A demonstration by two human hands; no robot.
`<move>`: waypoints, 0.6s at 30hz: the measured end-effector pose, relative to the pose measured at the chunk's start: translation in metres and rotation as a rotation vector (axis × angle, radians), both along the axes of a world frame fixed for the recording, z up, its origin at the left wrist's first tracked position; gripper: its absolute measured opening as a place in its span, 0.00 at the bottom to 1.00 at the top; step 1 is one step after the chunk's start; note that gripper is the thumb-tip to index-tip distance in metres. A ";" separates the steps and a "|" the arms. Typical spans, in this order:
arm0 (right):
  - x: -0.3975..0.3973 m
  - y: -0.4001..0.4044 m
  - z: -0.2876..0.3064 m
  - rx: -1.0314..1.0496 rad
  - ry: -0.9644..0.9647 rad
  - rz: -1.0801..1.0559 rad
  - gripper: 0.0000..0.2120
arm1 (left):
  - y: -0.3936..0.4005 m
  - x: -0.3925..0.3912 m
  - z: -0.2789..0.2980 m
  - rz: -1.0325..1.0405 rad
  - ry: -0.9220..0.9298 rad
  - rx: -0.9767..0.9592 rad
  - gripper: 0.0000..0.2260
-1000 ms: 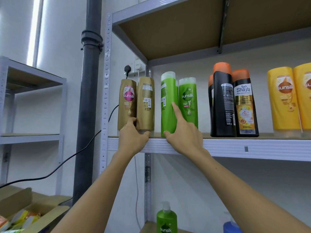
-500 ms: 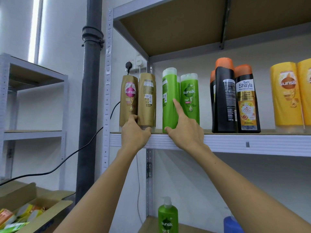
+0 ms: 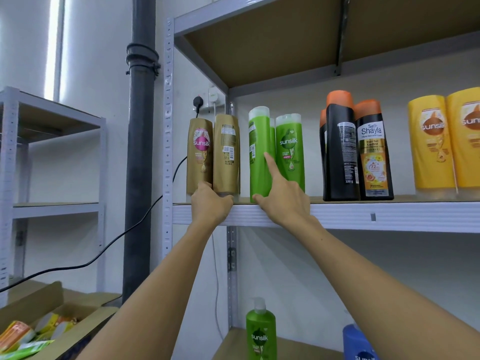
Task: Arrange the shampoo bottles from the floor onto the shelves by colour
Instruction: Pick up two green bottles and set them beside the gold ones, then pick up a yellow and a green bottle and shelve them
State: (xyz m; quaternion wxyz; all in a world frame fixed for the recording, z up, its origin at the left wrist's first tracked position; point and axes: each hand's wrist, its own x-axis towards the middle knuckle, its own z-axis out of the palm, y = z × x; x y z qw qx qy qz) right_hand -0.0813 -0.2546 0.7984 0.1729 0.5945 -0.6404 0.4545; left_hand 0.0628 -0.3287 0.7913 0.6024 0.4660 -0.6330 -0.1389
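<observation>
Your left hand [image 3: 211,203] gripped the base of the right-hand gold Sunsilk bottle [image 3: 226,154], fingers curled round it and thumb along the shelf [image 3: 363,213] edge. Your right hand [image 3: 281,197] was spread, forefinger straight up against the tall green bottle [image 3: 257,157] and thumb at its foot; whether it gripped or only touched, you couldn't tell. On that shelf stood two gold bottles, three green, three black with orange caps [image 3: 340,152], two yellow [image 3: 430,144]. Below stood one green pump bottle [image 3: 260,333] and a blue bottle [image 3: 358,345]. The cardboard box [image 3: 62,315] at lower left held orange, yellow and green sachets [image 3: 28,336]
</observation>
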 end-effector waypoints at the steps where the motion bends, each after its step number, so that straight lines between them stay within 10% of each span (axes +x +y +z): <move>1: -0.001 0.001 -0.001 0.011 0.012 -0.001 0.46 | 0.001 0.000 -0.002 -0.005 0.014 -0.001 0.23; 18: -0.035 0.062 -0.127 -0.002 0.159 0.308 0.32 | 0.071 0.001 -0.121 -0.191 -0.322 -0.012 0.22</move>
